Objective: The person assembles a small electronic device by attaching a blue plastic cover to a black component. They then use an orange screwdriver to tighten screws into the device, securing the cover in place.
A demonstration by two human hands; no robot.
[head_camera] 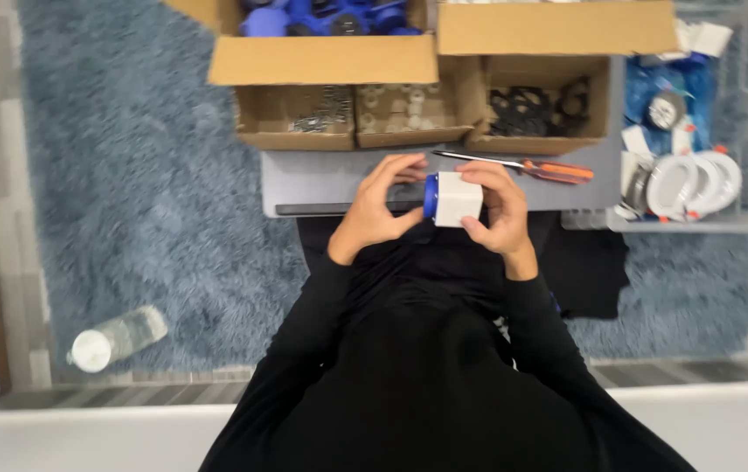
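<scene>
Both your hands are gripping a white block with a blue cap (454, 198) above the grey tabletop (321, 179): left hand (376, 210) pinching the blue end, right hand (500, 210) wrapping the white body. An orange-handled screwdriver (531, 166) is lying just beyond.

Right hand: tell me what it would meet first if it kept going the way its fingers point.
The right hand already grips the white block; beyond that, the left hand, though depth is unclear.

orange-handled screwdriver (531, 166) near cardboard boxes (417, 109); plastic bottle (116, 337) on blue rug (146, 201)
</scene>
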